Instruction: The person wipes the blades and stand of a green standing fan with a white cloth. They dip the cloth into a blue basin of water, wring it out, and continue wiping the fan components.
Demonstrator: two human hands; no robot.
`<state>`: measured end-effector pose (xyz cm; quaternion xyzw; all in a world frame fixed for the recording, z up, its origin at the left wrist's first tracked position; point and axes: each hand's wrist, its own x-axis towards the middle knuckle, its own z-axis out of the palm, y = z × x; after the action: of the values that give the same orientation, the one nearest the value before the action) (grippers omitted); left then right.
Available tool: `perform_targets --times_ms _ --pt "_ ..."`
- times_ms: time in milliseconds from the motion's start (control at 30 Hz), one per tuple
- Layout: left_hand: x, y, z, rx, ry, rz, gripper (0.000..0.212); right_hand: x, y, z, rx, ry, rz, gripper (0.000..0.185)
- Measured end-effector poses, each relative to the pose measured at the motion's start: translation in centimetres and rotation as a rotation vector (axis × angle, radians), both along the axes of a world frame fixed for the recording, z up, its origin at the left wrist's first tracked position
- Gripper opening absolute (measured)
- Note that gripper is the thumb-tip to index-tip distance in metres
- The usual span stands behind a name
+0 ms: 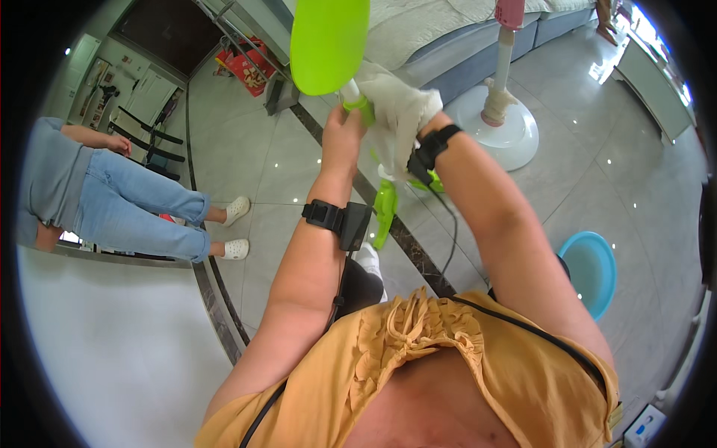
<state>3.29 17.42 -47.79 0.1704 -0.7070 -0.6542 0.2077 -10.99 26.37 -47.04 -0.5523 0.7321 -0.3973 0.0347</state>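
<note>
A lime-green rounded panel [330,47] tops a short white pole [350,92] with a green collar [359,110]. My left hand [343,131] is closed around the collar. Against the pole's right side, my right hand [428,124] is mostly hidden by a white cloth [392,101], which drapes over it and hangs down. My right fingers do not show beneath it. Farther down, green leg-like parts [385,210] stand on the floor, partly behind the cloth and my right wrist. Dark straps with small devices and cables circle both of my forearms.
A white round base [504,140] carries a post [503,61] with cloth at its foot. A blue basin [594,274] stands at the right. A bed [448,42] lies ahead. At the left stands a person [145,201] in jeans. A metal ladder [241,45] leans by a red bag [255,70].
</note>
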Motion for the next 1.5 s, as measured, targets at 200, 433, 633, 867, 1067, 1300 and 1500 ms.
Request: perform_targets --times_ms 200,433,633,867,1067,1300,1500 --pt "-0.3 -0.4 -0.9 -0.040 0.007 0.055 0.042 2.7 1.7 -2.7 -0.219 0.060 -0.092 0.027" --pt "-0.2 -0.2 -0.8 -0.061 -0.009 0.056 0.043 2.7 3.7 -0.3 -0.200 0.380 -0.240 0.033" --pt "-0.2 -0.9 -1.6 -0.078 -0.032 0.080 0.042 2.3 2.3 3.1 0.174 0.345 -0.137 0.033" --pt "-0.2 -1.3 -1.6 -0.155 -0.013 0.131 0.043 0.6 1.1 6.5 0.053 -0.138 0.180 0.031" --pt "-0.7 -0.7 -2.9 -0.230 0.070 0.255 0.046 -1.7 -1.9 6.3 0.041 -0.896 0.419 0.033" --pt "-0.4 0.4 -1.5 -0.171 0.030 0.283 0.042 -2.2 -0.8 -0.6 0.134 -0.625 0.354 0.037" --pt "-0.9 0.9 -1.5 -0.026 0.064 0.239 0.044 -0.1 3.4 -6.8 -0.085 -0.719 0.040 0.031"
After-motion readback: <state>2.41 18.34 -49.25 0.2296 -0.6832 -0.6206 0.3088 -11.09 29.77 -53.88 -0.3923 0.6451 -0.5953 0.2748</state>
